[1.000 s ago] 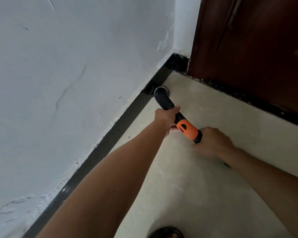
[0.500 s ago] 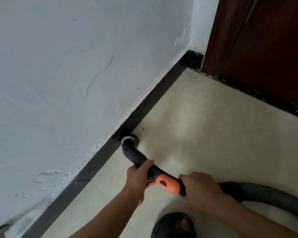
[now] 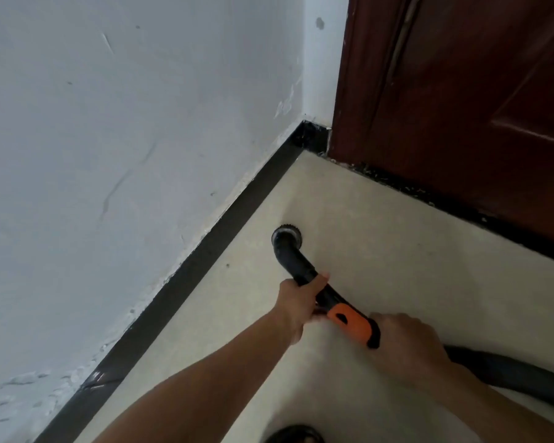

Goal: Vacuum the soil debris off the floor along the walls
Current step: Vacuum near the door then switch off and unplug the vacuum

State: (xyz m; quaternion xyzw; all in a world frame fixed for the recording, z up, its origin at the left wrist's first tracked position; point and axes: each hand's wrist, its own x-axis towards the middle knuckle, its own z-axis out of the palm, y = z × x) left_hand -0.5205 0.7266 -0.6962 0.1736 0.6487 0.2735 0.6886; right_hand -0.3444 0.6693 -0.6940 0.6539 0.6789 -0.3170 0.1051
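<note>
Two-handed grip on the vacuum here, and it makes sense: the left hand (image 3: pixel 296 302) is wrapped round the black bent tube (image 3: pixel 296 260) just ahead of the orange collar (image 3: pixel 352 324) to steer, while the right hand (image 3: pixel 406 343) is clamped on the wand right behind that collar, where the ribbed hose (image 3: pixel 509 372) trails off to the right. My guess is the back hand takes the hose's drag so the front one can aim. The round nozzle (image 3: pixel 287 236) sits face-down on the floor (image 3: pixel 397 251), near the glossy black baseboard (image 3: pixel 205 251) but not touching it. It looks like it has a toothed or bristly rim, too blurry to be sure. The floor is smooth pale tile, so crumbs should lift easily. The white wall (image 3: pixel 109 123) is rough, with cracked, flaky paint. What's left of the soil debris (image 3: pixel 397 183) is mostly light flecks along the dark strip under the reddish wooden door (image 3: pixel 461 91), well apart from the nozzle, plus one dark speck (image 3: pixel 227 266) by the baseboard.
</note>
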